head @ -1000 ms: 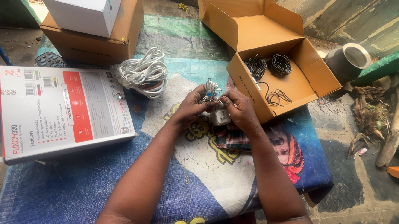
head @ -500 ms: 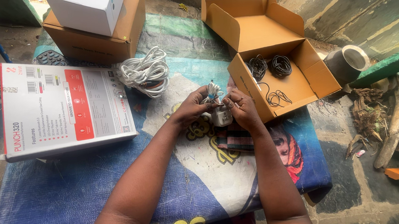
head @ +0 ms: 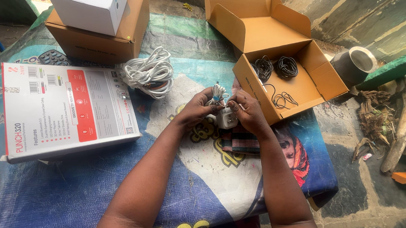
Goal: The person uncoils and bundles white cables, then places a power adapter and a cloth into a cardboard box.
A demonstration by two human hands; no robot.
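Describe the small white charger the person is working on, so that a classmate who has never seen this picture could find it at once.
Start at the open cardboard box holding black cable coils, then look just left of its front wall. There the left hand and right hand meet over the printed mat, holding the white charger with its bundled cord. Unlike the loose white cable pile farther left, it is a blocky plug held in fingers.

Even, soft daylight; sharp frame, no glare.
Shadows are faint: a thin one under the forearms on the printed mat [head: 77, 201], deeper shade inside the open cardboard box [head: 299, 82]. White carton [head: 91, 10] is bright but not clipped. Mild wide-angle stretch at edges; slight softness in the corners.
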